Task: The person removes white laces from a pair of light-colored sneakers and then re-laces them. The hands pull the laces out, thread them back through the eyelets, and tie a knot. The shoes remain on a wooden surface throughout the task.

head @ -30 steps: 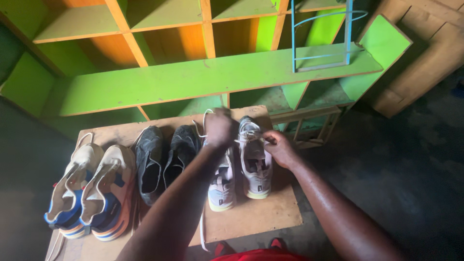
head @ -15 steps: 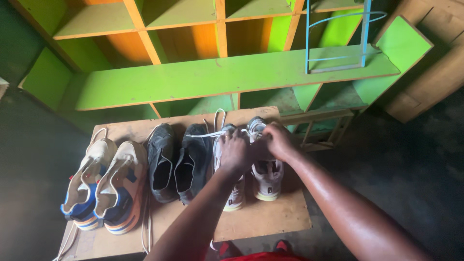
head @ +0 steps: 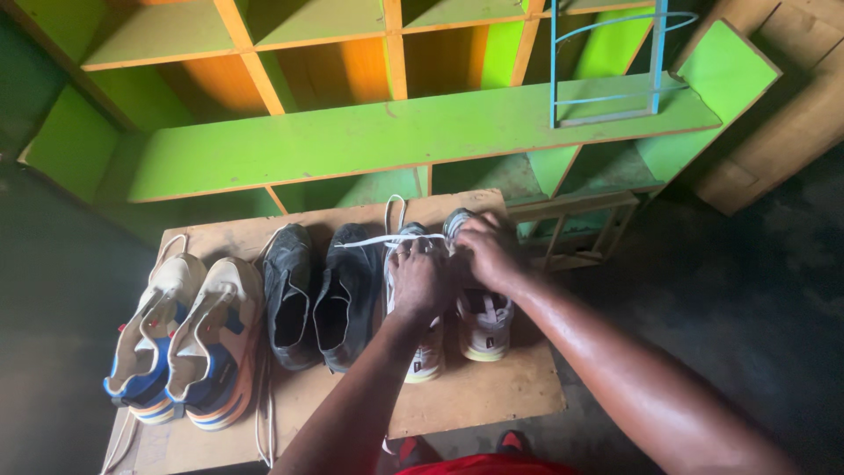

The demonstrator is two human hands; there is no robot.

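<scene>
Gripping white laces (head: 369, 240) in my closed left hand (head: 418, 280) and right hand (head: 488, 253) over grey sneakers (head: 482, 321) on the table (head: 492, 396); best kept taut, evenly pulled.

1. A green shelf unit (head: 413, 132) with orange-lit cubbies is standing ahead of me.
2. A blue wire rack (head: 607, 62) is sitting on its long ledge.
3. A plywood table (head: 492, 396) is standing below me.
4. The dark floor (head: 730, 299) is lying in shadow.
5. Brown wooden boards (head: 791, 132) are leaning at the right.
</scene>
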